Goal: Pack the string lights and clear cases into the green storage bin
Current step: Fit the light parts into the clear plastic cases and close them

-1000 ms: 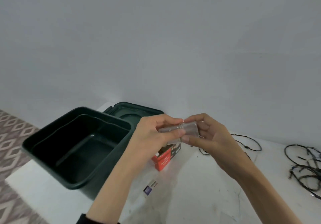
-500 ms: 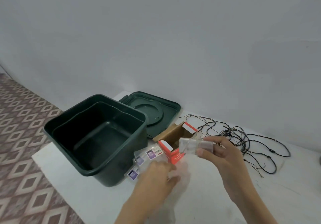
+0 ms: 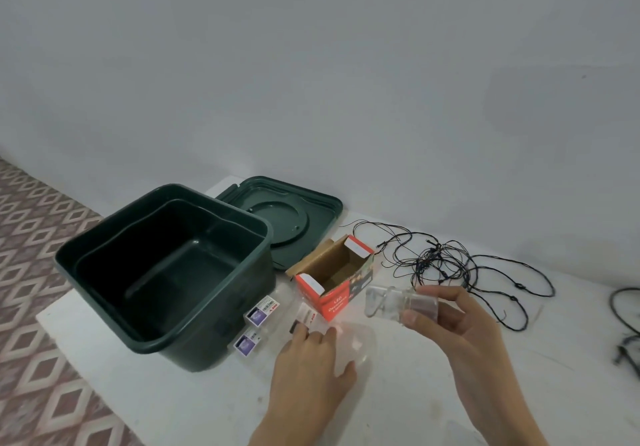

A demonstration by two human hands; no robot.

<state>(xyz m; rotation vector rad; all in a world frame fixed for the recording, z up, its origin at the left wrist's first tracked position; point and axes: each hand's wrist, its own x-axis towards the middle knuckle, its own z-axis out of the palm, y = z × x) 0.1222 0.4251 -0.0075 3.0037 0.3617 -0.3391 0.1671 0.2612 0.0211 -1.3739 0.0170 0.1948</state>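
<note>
The dark green storage bin [image 3: 104, 238] stands open and empty at the left of the white table. My right hand [image 3: 453, 321] pinches a clear case [image 3: 388, 302] above the table, right of a red LED box. My left hand [image 3: 311, 359] lies flat with straight fingers on clear cases [image 3: 356, 341] lying on the table. Two more clear packs with purple labels [image 3: 258, 314] lie beside the bin. A tangle of black string lights [image 3: 446, 262] spreads behind my right hand.
The bin's green lid [image 3: 294, 210] lies flat behind the bin by the wall. An open red cardboard box [image 3: 332, 272] stands between lid and hands. More black cable [image 3: 623, 314] lies at the right edge. Patterned floor lies left of the table [image 3: 138, 393].
My left hand let go of the clear case and dropped to the cases on the table. My right hand keeps the case. The view tilted down, showing more of the table.
</note>
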